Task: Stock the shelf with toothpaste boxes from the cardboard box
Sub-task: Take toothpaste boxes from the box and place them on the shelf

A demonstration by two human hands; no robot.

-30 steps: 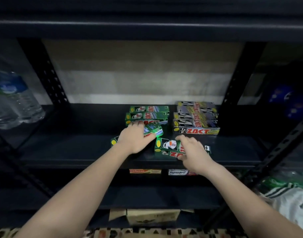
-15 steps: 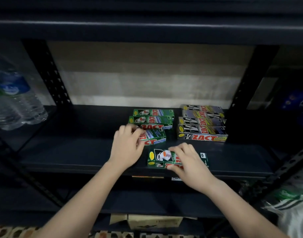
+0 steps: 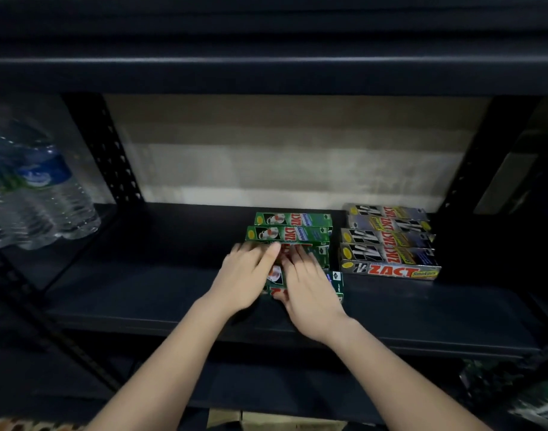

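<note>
On the dark shelf (image 3: 142,293) lies a row of green toothpaste boxes (image 3: 293,227), one behind another. My left hand (image 3: 244,278) rests flat on the third green box (image 3: 313,253), fingers spread. My right hand (image 3: 307,287) covers the nearest green box (image 3: 336,283) at the front of the row, thumb at its near edge. Both hands lie side by side and hide most of those two boxes. To the right sit several silver toothpaste boxes (image 3: 391,259) in their own row. A corner of the cardboard box (image 3: 266,419) shows at the bottom edge, below the shelves.
Clear water bottles (image 3: 39,194) stand on the shelf to the left, past a perforated black upright (image 3: 108,157). Another upright (image 3: 471,169) bounds the bay on the right. A lower shelf (image 3: 266,384) runs beneath. Green and white packaging (image 3: 533,405) sits at the lower right.
My left hand pushed its green box back against the row behind. My right hand slid the front box left and inward, so both hands now sit close together.
</note>
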